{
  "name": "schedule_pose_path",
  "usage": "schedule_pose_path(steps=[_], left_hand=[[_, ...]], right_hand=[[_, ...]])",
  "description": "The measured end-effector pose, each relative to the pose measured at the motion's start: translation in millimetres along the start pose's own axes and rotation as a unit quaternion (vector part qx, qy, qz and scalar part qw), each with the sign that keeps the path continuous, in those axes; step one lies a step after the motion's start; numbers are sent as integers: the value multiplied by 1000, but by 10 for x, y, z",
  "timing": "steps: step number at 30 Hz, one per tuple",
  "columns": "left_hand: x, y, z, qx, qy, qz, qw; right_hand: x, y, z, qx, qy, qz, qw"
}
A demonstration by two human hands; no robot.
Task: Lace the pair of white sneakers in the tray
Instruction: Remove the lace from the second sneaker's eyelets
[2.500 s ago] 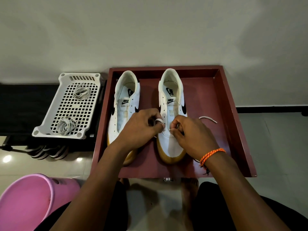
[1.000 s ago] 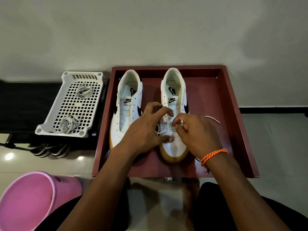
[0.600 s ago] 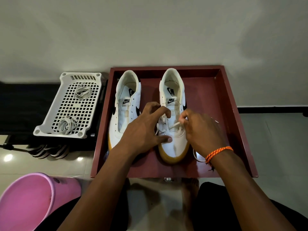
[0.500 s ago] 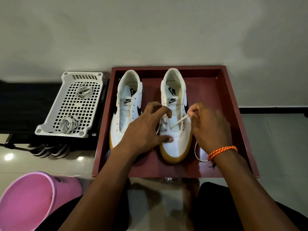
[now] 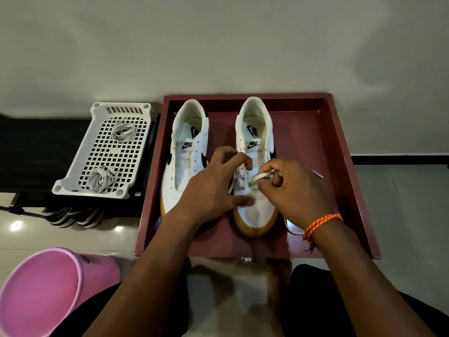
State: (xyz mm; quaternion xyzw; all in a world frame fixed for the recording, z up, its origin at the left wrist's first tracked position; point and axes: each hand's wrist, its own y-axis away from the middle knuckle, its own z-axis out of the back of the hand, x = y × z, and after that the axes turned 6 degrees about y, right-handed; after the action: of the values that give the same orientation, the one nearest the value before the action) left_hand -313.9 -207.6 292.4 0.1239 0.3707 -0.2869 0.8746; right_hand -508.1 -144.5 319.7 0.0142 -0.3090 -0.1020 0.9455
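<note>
Lacing has only begun on the right-hand sneaker [image 5: 255,205], which stands toe toward the person in the dark red tray [image 5: 340,147], just beside its unlaced partner, the left-hand sneaker [image 5: 184,161]. A flat white lace [image 5: 261,178] rises from the lowest eyelets, and the right hand [image 5: 295,190] pinches it between thumb and curled fingers, drawing it across the tongue, probably to feed the next hole. Its loose remainder loops on the tray floor by the wrist, with one tip lying out past the knuckles. The left hand [image 5: 213,186] spreads over the shoe, thumb pressed on the toe cap and fingers hooked at the eyelet row, apparently to steady it against the pull. Two spare lace bundles [image 5: 98,180] lie in a white perforated basket [image 5: 73,181] left of the tray, on a black stand. A pink bucket [image 5: 43,290] lies tipped at lower left. Everything sits low on a glossy pale tiled floor against a plain grey-white wall with a dark skirting strip.
</note>
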Motion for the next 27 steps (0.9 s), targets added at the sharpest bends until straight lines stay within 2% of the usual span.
schedule_pose_path(steps=[7, 10, 15, 21, 24, 27], left_hand=[[-13, 0, 9, 5, 2, 3, 1000], [-25, 0, 13, 3, -9, 8, 1000], [-23, 5, 20, 3, -12, 11, 1000], [-42, 6, 17, 1, -11, 7, 1000], [-48, 7, 13, 1, -12, 7, 1000], [-45, 5, 23, 2, -12, 7, 1000]], right_hand=[[37, 29, -119, -19, 37, 25, 999], [-9, -24, -42, -23, 14, 9, 1000], [-69, -59, 61, -121, -11, -26, 992], [59, 59, -170, 1, 80, 13, 997], [81, 67, -214, 12, 92, 7, 996], [36, -10, -129, -29, 44, -35, 998]])
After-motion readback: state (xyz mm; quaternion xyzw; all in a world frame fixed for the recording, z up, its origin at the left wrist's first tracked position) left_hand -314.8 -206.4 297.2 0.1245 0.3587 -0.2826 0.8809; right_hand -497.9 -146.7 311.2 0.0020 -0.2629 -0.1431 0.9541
